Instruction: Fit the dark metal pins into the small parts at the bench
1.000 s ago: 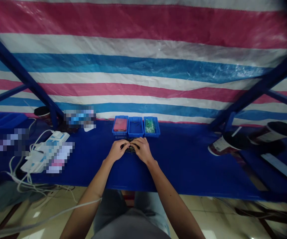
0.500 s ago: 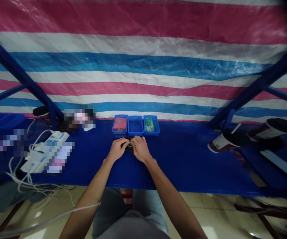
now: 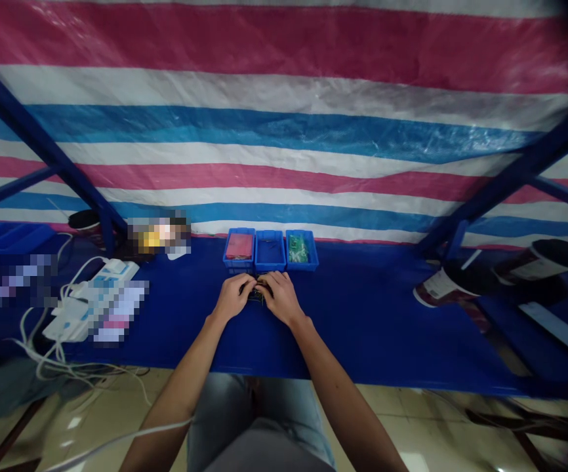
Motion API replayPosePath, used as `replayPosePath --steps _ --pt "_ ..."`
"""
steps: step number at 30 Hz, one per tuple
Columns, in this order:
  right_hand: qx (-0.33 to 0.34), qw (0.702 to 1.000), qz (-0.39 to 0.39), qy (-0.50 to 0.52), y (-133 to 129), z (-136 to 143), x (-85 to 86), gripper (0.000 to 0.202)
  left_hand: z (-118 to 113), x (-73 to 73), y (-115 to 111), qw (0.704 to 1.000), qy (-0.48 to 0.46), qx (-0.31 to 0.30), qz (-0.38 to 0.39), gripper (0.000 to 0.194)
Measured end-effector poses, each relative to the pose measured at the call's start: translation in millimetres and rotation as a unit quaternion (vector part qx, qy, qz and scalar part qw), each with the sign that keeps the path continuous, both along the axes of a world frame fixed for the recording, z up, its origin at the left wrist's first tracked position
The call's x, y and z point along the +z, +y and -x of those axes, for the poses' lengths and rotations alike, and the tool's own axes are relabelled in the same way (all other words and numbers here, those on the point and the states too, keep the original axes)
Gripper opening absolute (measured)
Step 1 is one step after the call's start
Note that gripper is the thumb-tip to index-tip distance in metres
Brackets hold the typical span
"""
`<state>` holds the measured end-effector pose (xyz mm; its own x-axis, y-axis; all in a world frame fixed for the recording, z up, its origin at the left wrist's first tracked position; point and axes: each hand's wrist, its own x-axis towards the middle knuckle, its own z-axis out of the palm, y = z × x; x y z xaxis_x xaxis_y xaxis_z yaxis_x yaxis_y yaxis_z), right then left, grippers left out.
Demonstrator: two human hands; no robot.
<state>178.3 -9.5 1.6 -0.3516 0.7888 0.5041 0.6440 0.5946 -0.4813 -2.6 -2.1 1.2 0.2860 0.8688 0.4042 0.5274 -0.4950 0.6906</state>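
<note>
My left hand [image 3: 233, 296] and my right hand [image 3: 281, 296] meet over the blue table, fingers bent and closed in a pinch, fingertips almost touching. Between and below them shows a small dark thing with thin yellowish strands [image 3: 255, 296]; my fingers cover much of it and its kind cannot be made out. Just beyond my hands stand three blue bins in a row. Flat pinkish-red pieces [image 3: 239, 246] fill the left bin [image 3: 239, 266]. A few thin dark bits lie in the middle bin [image 3: 269, 265]. The right bin [image 3: 302, 267] holds green pieces [image 3: 298, 249], some in clear plastic.
To the left lies a white power strip [image 3: 92, 298] with tangled white cables [image 3: 50, 357]. Lidded cups [image 3: 444, 285] and a phone-like slab [image 3: 557, 331] are at the right. Blue frame bars [image 3: 48, 147] slope up on both sides before a striped sheet [image 3: 284, 124].
Both hands stay over the same spot, with only slight finger shifts around the small dark thing. The whole view has shifted slightly. The bins stand as before.
</note>
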Motion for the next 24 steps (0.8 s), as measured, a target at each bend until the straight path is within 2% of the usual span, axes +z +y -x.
replayPosePath --steps 7,12,16,20,24 --pt "0.011 1.0 -0.007 0.014 2 -2 -4.6 0.021 1 -2.1 2 1.0 -0.008 -0.002 0.011 0.028" --pt "-0.032 0.999 -0.011 -0.01 1 1 -1.2 0.031 -1 -1.5 2 1.0 -0.024 -0.004 0.007 0.026" --pt "-0.055 0.998 0.004 0.017 3 -5 -2.6 0.042 1 -1.6 2 0.999 -0.045 0.007 0.008 0.025" --pt "-0.134 0.988 0.0 0.08 11 -16 0.7 0.043 5 -3.5 4 0.996 -0.072 0.052 0.011 0.025" --pt "-0.2 0.973 -0.01 0.112 36 -20 15.9 0.033 4 -5.8 6 0.997 -0.064 0.051 0.009 0.024"
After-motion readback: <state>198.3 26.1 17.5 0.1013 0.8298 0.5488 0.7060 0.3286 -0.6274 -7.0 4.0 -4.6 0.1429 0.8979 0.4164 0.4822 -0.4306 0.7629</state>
